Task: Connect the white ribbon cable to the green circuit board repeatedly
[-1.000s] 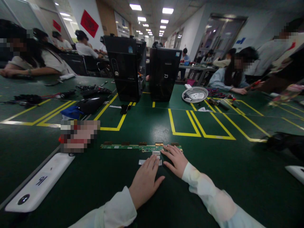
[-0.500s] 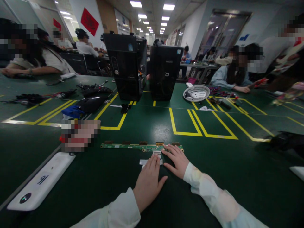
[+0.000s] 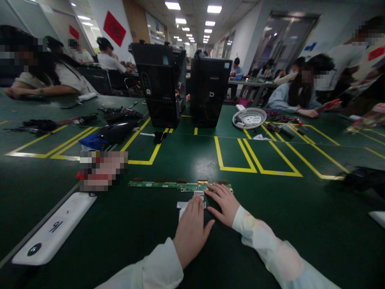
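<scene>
A long, narrow green circuit board [image 3: 156, 185] lies crosswise on the green table, with copper-coloured tabs along its far edge. My right hand [image 3: 221, 204] rests at its right end, fingers spread and fingertips on the board. A white-and-grey flat ribbon cable [image 3: 182, 205] runs from the board's near edge towards me. Over this cable lies my left hand [image 3: 191, 224], its fingers stretched out side by side and the thumb apart. Its fingertips touch the cable's end by the board's connector [image 3: 199, 193]. Part of the cable is hidden beneath that hand.
Two black computer towers [image 3: 159, 86] [image 3: 211, 93] stand ahead. A white power bank-like device [image 3: 55, 228] lies at left, near a blurred-out patch. Cables [image 3: 39, 125] and a black shell [image 3: 118, 131] are beyond. A white basket [image 3: 249, 117] sits at right. Other people sit around.
My left hand has shifted slightly to the right, uncovering a little more of the ribbon cable. My right hand and the circuit board stay where they were.
</scene>
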Tool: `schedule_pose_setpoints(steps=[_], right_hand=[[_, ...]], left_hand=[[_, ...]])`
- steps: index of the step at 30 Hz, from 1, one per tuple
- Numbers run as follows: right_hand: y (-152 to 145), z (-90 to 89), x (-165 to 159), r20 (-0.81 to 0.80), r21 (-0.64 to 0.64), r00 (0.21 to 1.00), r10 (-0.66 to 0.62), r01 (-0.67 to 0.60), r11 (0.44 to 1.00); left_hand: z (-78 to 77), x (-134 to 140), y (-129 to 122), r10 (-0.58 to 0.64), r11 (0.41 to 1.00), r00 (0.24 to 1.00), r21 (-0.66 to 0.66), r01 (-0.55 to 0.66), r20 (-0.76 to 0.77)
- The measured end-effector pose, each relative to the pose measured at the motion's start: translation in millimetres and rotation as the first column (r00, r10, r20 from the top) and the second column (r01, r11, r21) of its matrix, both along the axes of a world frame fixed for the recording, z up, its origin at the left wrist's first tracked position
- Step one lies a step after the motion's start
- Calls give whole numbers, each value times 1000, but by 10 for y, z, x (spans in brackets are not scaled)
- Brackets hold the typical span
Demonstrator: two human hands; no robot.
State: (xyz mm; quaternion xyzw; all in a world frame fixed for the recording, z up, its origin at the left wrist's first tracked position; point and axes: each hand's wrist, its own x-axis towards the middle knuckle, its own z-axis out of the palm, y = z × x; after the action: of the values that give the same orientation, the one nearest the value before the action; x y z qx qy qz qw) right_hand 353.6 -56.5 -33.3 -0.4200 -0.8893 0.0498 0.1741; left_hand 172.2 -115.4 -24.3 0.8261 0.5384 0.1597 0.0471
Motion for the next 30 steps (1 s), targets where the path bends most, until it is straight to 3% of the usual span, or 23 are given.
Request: schedule_pose_setpoints(steps=[20, 26, 30], right_hand=[[9, 21, 25, 9, -31, 1000, 20, -19, 999], [-8, 32, 6, 27, -32, 1000, 2, -1, 999], [-5, 24, 7, 36, -38, 999, -1, 2, 999]], left_hand=[[11, -77, 62, -39, 999, 998, -10, 40, 42], [-10, -111, 69, -60, 997, 998, 41, 59, 27], [58, -176, 124, -84, 992, 996, 93, 81, 30]])
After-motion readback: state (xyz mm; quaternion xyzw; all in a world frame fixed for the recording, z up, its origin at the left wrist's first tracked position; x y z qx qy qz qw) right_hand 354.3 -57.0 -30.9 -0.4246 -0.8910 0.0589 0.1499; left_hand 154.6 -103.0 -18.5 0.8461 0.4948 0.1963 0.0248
